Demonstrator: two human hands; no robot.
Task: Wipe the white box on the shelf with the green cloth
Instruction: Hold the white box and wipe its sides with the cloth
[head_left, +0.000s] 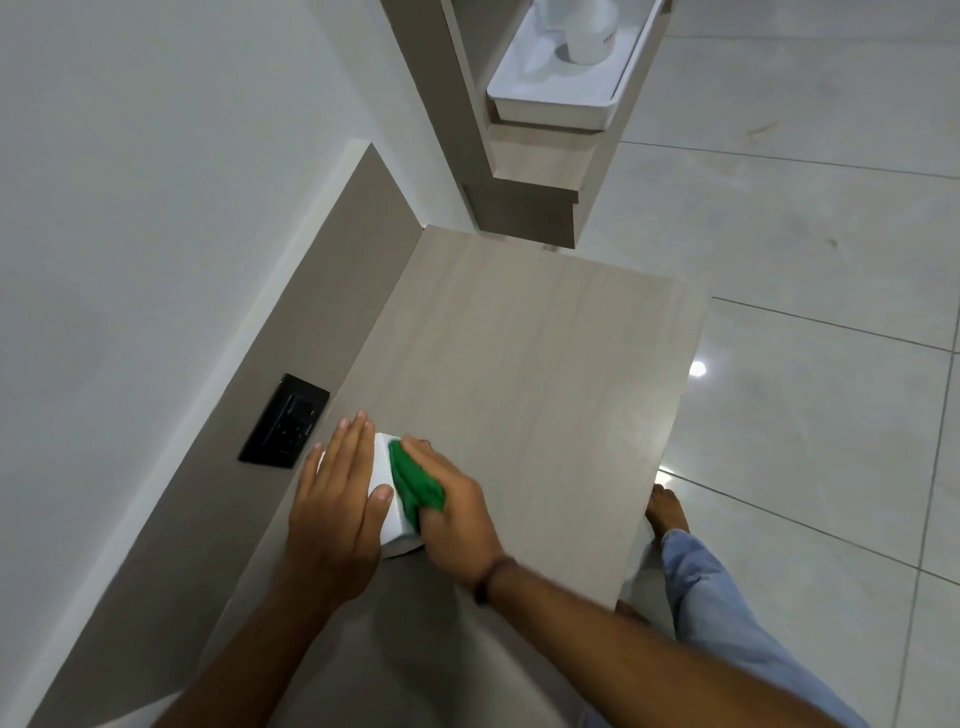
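A small white box (390, 512) stands on the light wooden shelf top (524, 374), close to its back panel. My left hand (340, 499) lies flat over the box's top, fingers together, holding it in place. My right hand (454, 512) presses a bunched green cloth (415, 483) against the box's right side. Most of the box is hidden under the two hands.
A black wall socket (284, 422) sits in the brown back panel left of the box. Farther back, a white tray (558, 88) with a white cup (592, 31) rests on a higher shelf. Tiled floor (805, 234) lies to the right, with my bare foot (669, 506) below the shelf edge.
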